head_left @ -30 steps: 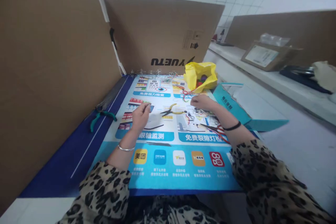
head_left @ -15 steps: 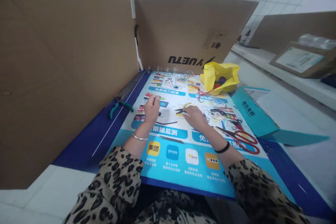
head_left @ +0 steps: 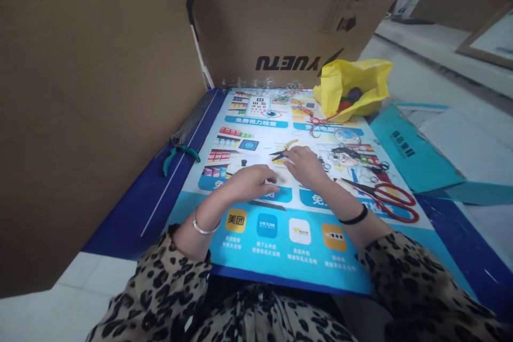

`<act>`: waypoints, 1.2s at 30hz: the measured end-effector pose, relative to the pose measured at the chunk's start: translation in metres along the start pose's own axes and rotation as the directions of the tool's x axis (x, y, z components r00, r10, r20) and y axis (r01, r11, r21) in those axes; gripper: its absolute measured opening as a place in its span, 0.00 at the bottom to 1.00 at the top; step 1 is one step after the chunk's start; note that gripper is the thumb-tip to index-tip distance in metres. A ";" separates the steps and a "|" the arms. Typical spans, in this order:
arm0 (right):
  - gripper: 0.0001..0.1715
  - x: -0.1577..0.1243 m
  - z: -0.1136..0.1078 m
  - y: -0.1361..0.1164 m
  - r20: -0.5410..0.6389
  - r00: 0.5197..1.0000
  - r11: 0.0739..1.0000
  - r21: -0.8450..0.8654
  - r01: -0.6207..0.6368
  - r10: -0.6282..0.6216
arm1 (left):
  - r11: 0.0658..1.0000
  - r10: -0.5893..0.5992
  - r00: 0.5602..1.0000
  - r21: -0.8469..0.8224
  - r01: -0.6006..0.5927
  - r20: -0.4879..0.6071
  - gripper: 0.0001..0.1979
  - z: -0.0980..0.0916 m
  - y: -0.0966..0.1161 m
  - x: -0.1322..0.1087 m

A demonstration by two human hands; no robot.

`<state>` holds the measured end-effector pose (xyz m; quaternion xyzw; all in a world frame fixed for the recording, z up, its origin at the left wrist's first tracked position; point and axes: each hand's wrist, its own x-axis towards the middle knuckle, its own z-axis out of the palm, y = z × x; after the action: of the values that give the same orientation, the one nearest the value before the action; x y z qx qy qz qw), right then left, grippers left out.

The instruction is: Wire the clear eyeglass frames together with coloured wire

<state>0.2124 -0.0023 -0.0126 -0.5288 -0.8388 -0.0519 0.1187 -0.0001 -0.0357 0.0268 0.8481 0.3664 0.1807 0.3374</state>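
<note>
My left hand (head_left: 250, 181) lies low on the printed poster (head_left: 280, 235), fingers pinched together on something too small to name. It reaches right and nearly meets my right hand (head_left: 306, 166). The right hand's fingers curl over the handles of the yellow-handled pliers (head_left: 282, 150), whose black jaws stick out to the left of the fingertips. Both arms wear leopard-print sleeves; a silver bangle is on the left wrist and a black band on the right.
Red-handled scissors (head_left: 395, 200) lie right of my right forearm. A yellow plastic bag (head_left: 352, 91) with coloured bits sits at the back right, and green-handled pliers (head_left: 178, 152) at the left. Cardboard walls (head_left: 100, 91) close the left and back. A teal folder (head_left: 409, 144) lies right.
My left hand has come down and moved right toward the right hand. My right hand left the yellow bag and settled on the yellow-handled pliers. The view tilted downward.
</note>
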 end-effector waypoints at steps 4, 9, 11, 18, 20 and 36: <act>0.19 0.001 0.001 0.002 -0.005 1.000 1.000 0.018 0.002 -0.002 | 0.987 -0.034 0.995 0.157 0.019 0.090 0.16 -0.009 0.010 -0.016; 0.19 0.002 0.007 0.006 -0.024 1.000 0.999 0.033 0.013 -0.012 | 0.933 0.031 0.985 0.348 -0.089 0.168 0.12 0.001 0.006 -0.019; 0.19 0.002 0.009 0.008 -0.035 0.999 0.999 0.032 0.027 -0.026 | 0.898 0.055 0.979 0.419 -0.135 0.198 0.10 0.007 0.004 -0.017; 0.17 0.003 0.015 0.015 -0.123 0.987 0.994 0.022 0.110 -0.106 | 0.826 0.137 0.978 0.527 -0.201 0.157 0.06 0.019 0.003 -0.018; 0.17 0.004 0.018 0.017 -0.162 0.977 0.990 0.022 0.142 -0.137 | 0.792 0.153 0.980 0.578 -0.197 0.125 0.03 0.020 0.004 -0.019; 0.15 0.002 0.002 0.000 -0.129 0.990 0.992 0.115 -0.045 0.060 | 0.887 -0.030 0.999 0.461 0.021 0.013 0.11 0.012 -0.001 -0.005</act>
<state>0.2115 0.0000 -0.0137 -0.5387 -0.8164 -0.0367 0.2046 0.0024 -0.0445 0.0170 0.9008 0.4065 0.0762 0.1327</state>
